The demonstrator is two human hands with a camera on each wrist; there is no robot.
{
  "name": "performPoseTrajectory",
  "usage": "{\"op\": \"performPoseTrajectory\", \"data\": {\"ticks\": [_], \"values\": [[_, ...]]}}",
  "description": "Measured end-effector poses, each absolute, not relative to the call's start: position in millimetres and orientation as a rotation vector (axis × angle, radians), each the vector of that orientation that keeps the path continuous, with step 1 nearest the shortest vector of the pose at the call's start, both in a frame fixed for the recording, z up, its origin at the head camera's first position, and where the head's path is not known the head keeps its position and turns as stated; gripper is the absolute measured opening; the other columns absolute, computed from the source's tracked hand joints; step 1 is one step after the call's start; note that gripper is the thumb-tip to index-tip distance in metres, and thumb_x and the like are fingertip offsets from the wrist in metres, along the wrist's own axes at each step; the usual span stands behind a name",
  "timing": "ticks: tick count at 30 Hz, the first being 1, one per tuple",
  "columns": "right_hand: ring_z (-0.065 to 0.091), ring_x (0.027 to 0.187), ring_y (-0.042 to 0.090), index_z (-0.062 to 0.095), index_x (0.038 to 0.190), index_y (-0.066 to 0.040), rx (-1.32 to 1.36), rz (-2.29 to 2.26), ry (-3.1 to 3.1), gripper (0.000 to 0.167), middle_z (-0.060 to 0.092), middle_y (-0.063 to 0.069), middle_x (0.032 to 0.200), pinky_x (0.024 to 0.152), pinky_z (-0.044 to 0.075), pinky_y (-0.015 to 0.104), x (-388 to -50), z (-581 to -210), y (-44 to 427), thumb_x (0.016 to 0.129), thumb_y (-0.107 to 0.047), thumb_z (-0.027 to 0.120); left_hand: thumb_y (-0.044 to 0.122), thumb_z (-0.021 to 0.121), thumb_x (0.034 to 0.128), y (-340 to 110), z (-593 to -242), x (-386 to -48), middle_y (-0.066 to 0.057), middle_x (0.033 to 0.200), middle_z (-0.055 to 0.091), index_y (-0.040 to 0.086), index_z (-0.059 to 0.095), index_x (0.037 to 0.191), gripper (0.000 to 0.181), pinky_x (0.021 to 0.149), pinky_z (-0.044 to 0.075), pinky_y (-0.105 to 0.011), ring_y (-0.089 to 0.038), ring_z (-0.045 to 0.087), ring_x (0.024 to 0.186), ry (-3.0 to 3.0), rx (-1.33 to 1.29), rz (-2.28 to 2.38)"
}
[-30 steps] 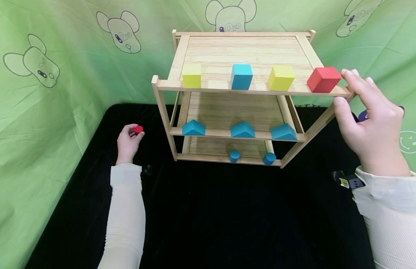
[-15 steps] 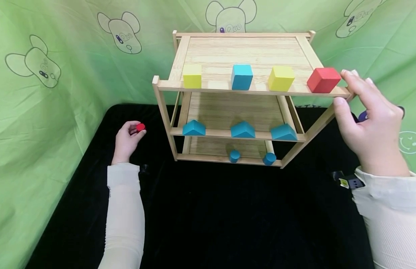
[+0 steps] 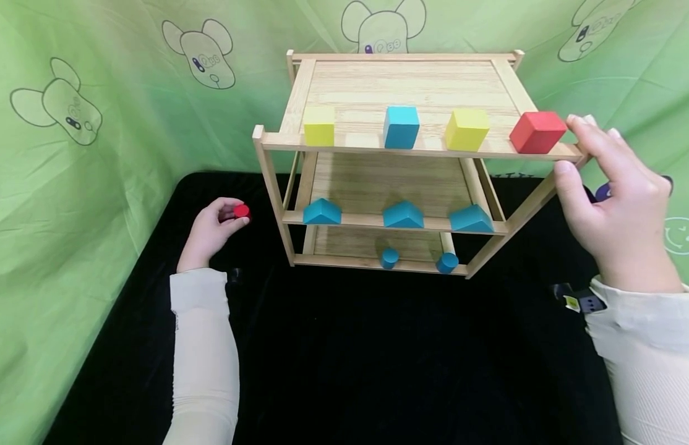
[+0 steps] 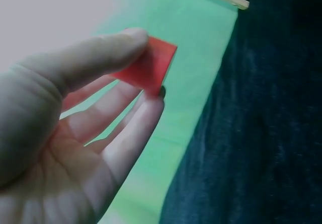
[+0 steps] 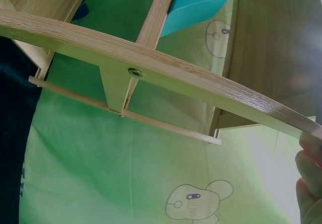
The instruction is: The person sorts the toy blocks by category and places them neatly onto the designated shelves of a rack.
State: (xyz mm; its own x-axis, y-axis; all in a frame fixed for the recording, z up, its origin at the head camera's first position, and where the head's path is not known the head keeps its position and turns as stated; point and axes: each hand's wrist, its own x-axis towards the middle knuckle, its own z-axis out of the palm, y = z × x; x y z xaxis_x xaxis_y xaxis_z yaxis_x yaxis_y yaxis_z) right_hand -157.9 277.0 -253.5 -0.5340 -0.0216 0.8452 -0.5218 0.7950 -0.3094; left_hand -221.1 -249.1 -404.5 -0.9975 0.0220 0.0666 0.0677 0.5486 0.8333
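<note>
At the left in the head view, my left hand (image 3: 213, 228) pinches a small red cylinder block (image 3: 241, 211) between thumb and fingertips, off the black cloth. The left wrist view shows that block (image 4: 151, 65) from the side. My right hand (image 3: 623, 198) holds the front right corner of a three-tier wooden shelf (image 3: 411, 224), thumb in front and fingers on the far side. Close to its fingertips sits a red cube (image 3: 538, 132) on the top tier. In the right wrist view only some fingers (image 5: 309, 173) show, by the shelf's upright.
Along the top tier's front stand a yellow cube (image 3: 319, 126), a blue cube (image 3: 401, 127) and another yellow block (image 3: 466, 130). Blue triangular blocks (image 3: 402, 215) line the middle tier. Two blue cylinders (image 3: 389, 258) stand on the bottom tier. Green cloth (image 3: 116, 185) surrounds the black cloth (image 3: 344, 358).
My left hand has moved a little to the right, toward the shelf, with the red cylinder block. The right hand, the shelf and the other blocks have stayed put.
</note>
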Motion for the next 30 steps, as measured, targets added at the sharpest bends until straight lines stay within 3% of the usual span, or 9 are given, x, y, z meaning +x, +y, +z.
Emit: {"op": "performPoseTrajectory", "data": {"ticks": [6, 13, 19, 30], "values": [[0.057, 0.126, 0.005, 0.071, 0.128, -0.010, 0.402, 0.701, -2.046, 0.044, 0.069, 0.012, 0.126, 0.116, 0.037, 0.033, -158, -253, 276, 0.093, -0.034, 0.061, 0.014, 0.070, 0.0967, -249, -391, -215, -0.023, 0.126, 0.063, 0.000, 0.058, 0.133, 0.041, 0.102, 0.047, -0.048, -0.035, 0.060, 0.116, -2.758, -0.152, -1.440], [0.058, 0.126, 0.004, 0.071, 0.128, -0.011, 0.396, 0.702, -2.044, 0.044, 0.069, 0.011, 0.125, 0.115, 0.037, 0.032, -158, -254, 276, 0.092, -0.034, 0.061, 0.016, 0.072, 0.0961, -247, -381, -210, -0.018, 0.123, 0.065, 0.003, 0.060, 0.130, 0.039, 0.096, 0.048, -0.032, -0.028, 0.061, 0.114, -2.780, -0.242, -1.443], [0.057, 0.126, 0.004, 0.071, 0.128, -0.010, 0.395, 0.709, -2.042, 0.044, 0.069, 0.011, 0.126, 0.116, 0.037, 0.033, -158, -254, 275, 0.093, -0.034, 0.062, 0.017, 0.074, 0.0949, -245, -373, -205, -0.016, 0.120, 0.066, 0.004, 0.062, 0.127, 0.036, 0.097, 0.049, -0.038, -0.027, 0.062, 0.112, -2.802, -0.305, -1.404], [0.058, 0.126, 0.006, 0.071, 0.129, -0.011, 0.404, 0.716, -2.042, 0.044, 0.069, 0.011, 0.126, 0.116, 0.037, 0.033, -159, -254, 276, 0.093, -0.035, 0.061, 0.014, 0.074, 0.0940, -239, -360, -198, -0.014, 0.119, 0.066, 0.003, 0.061, 0.124, 0.035, 0.090, 0.050, -0.019, -0.024, 0.065, 0.108, -2.770, -0.366, -1.385]]}}
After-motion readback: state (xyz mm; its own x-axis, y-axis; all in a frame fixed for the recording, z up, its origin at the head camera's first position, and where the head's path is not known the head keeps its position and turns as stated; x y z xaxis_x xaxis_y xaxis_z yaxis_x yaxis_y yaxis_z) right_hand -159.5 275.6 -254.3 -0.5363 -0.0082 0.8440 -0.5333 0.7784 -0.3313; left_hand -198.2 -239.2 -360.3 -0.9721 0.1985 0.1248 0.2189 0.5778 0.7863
